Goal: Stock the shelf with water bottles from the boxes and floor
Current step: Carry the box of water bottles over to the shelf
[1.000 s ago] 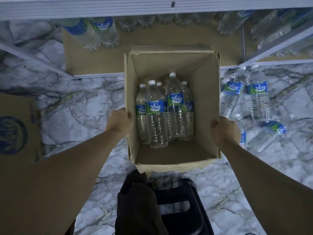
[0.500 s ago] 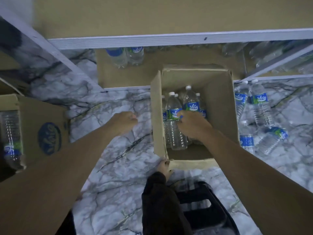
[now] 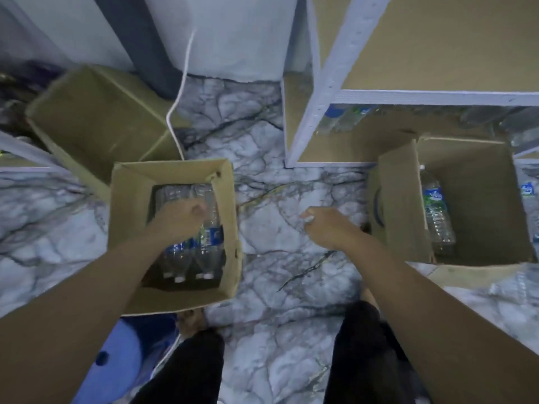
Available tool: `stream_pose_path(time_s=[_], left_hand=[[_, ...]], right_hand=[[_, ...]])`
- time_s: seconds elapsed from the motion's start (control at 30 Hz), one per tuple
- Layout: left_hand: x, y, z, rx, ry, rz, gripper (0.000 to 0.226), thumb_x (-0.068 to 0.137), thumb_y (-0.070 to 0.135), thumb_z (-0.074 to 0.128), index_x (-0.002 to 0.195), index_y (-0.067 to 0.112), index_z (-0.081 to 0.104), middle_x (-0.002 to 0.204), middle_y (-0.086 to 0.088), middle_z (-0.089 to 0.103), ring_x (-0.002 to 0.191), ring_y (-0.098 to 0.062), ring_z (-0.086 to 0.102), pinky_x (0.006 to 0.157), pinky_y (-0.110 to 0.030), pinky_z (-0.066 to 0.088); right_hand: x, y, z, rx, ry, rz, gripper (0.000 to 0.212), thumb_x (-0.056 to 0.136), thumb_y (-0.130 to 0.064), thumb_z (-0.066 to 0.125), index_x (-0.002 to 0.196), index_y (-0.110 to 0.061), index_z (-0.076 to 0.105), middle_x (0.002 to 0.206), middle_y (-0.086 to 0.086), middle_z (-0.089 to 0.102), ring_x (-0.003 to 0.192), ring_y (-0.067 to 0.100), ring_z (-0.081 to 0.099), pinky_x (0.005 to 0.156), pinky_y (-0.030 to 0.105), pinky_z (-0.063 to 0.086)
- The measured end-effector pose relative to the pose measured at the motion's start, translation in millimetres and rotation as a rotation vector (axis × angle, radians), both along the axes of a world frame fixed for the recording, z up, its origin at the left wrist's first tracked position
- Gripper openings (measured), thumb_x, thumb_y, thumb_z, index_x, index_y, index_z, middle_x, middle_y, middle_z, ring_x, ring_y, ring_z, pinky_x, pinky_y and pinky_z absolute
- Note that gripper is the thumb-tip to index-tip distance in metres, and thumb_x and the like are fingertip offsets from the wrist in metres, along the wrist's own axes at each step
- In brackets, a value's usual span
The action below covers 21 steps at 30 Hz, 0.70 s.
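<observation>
Inside the left-of-frame box (image 3: 128,205), your left hand (image 3: 180,217) seemingly grips a bottle (image 3: 208,239); your right hand's (image 3: 329,228) grip, mid-frame, I cannot tell.

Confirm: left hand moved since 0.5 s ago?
Yes. Left hand went from the floor beside the right box into the left box, onto its bottles.

matt brown cardboard box (image 3: 128,225), clear glossy plastic bottles (image 3: 204,243), polished marble-look floor (image 3: 280,252)

- Dim, cool bluish light, even across the floor (image 3: 277,199); shadows are faint.
- Motion blur softens everything, worst at the right box (image 3: 402,205).
- Wide-angle distortion bends the shelf frame (image 3: 326,83) near the edges.
</observation>
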State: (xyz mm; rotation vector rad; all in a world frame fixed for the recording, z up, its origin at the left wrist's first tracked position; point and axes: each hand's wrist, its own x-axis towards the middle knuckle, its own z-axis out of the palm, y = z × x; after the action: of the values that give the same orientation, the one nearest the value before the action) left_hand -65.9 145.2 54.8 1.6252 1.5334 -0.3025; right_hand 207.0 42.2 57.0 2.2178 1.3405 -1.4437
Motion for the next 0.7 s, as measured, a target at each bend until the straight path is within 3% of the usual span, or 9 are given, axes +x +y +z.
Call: stream_pose_path(time_s=[0.1, 0.17, 0.27, 0.4, 0.47, 0.53, 0.6, 0.67, 0.7], left_hand=[[-70, 6, -7, -0.015, -0.035, 0.146, 0.031, 0.098, 0.016, 0.050, 0.127, 0.005, 0.054, 0.113, -0.010, 0.064, 0.092, -0.020, 0.054, 0.069, -0.021, 0.044], [-104, 5, -12, 0.004, 0.033, 0.125, 0.038, 0.098, 0.016, 0.049, 0.135, 0.007, 0.048, 0.125, -0.010, 0.059, 0.099, -0.025, 0.055, 0.077, -0.026, 0.039], [-141, 4, -22, 0.106, 0.113, 0.069, 0.044, 0.094, 0.016, 0.054, 0.135, 0.002, 0.046, 0.135, -0.020, 0.050, 0.121, -0.036, 0.049, 0.095, -0.038, 0.040], [-172, 12, -49, 0.072, 0.166, 0.317, 0.074, 0.090, 0.025, 0.059, 0.150, 0.005, 0.019, 0.150, -0.021, 0.032, 0.135, -0.038, 0.034, 0.108, -0.045, 0.033], [-181, 18, -64, -0.041, 0.152, 0.427, 0.083, 0.088, 0.031, 0.061, 0.152, 0.009, 0.012, 0.149, -0.019, 0.036, 0.131, -0.039, 0.041, 0.102, -0.044, 0.041], [-187, 25, -77, -0.129, 0.150, 0.423, 0.082, 0.090, 0.033, 0.060, 0.152, 0.009, 0.012, 0.144, -0.017, 0.042, 0.124, -0.037, 0.048, 0.089, -0.036, 0.046], [-190, 29, -90, -0.177, 0.142, 0.386, 0.069, 0.091, 0.034, 0.059, 0.147, 0.008, 0.027, 0.133, -0.016, 0.051, 0.110, -0.034, 0.056, 0.071, -0.030, 0.045], [-195, 33, -105, -0.178, 0.128, 0.322, 0.055, 0.089, 0.039, 0.059, 0.131, 0.006, 0.048, 0.120, -0.017, 0.059, 0.097, -0.031, 0.060, 0.060, -0.028, 0.044], [-198, 34, -113, -0.178, 0.132, 0.296, 0.055, 0.085, 0.044, 0.059, 0.124, 0.006, 0.053, 0.114, -0.017, 0.062, 0.093, -0.031, 0.062, 0.061, -0.029, 0.047]], right_hand=[[-59, 15, -3, -0.031, 0.035, -0.081, 0.039, 0.103, -0.030, 0.043, 0.141, -0.023, 0.046, 0.142, 0.008, 0.050, 0.071, 0.016, 0.055, 0.063, 0.032, 0.047], [-93, 23, -6, -0.059, 0.048, -0.138, 0.041, 0.102, -0.029, 0.044, 0.142, -0.023, 0.043, 0.143, 0.009, 0.049, 0.076, 0.021, 0.061, 0.067, 0.038, 0.052], [-132, 29, -19, -0.076, 0.075, -0.212, 0.051, 0.101, -0.029, 0.046, 0.150, -0.023, 0.033, 0.148, 0.009, 0.043, 0.084, 0.017, 0.059, 0.066, 0.031, 0.047], [-166, 33, -48, -0.106, 0.067, -0.287, 0.071, 0.099, -0.030, 0.049, 0.158, -0.020, 0.010, 0.146, 0.011, 0.046, 0.108, 0.025, 0.059, 0.066, 0.027, 0.044], [-178, 35, -65, -0.119, 0.054, -0.375, 0.073, 0.098, -0.029, 0.049, 0.157, -0.021, 0.007, 0.145, 0.010, 0.047, 0.109, 0.026, 0.058, 0.067, 0.028, 0.045], [-188, 37, -83, -0.104, 0.047, -0.456, 0.073, 0.097, -0.026, 0.051, 0.156, -0.022, 0.007, 0.142, 0.009, 0.048, 0.109, 0.028, 0.058, 0.076, 0.033, 0.050], [-192, 36, -99, -0.096, -0.002, -0.475, 0.075, 0.094, -0.026, 0.053, 0.155, -0.021, 0.010, 0.137, 0.008, 0.051, 0.107, 0.029, 0.059, 0.080, 0.037, 0.054], [-190, 38, -109, -0.111, -0.141, -0.447, 0.062, 0.093, -0.030, 0.052, 0.149, -0.015, 0.028, 0.120, 0.009, 0.058, 0.099, 0.028, 0.063, 0.071, 0.036, 0.054], [-187, 39, -114, -0.117, -0.204, -0.431, 0.048, 0.093, -0.032, 0.050, 0.136, -0.011, 0.044, 0.105, 0.008, 0.060, 0.089, 0.027, 0.065, 0.067, 0.034, 0.054]])
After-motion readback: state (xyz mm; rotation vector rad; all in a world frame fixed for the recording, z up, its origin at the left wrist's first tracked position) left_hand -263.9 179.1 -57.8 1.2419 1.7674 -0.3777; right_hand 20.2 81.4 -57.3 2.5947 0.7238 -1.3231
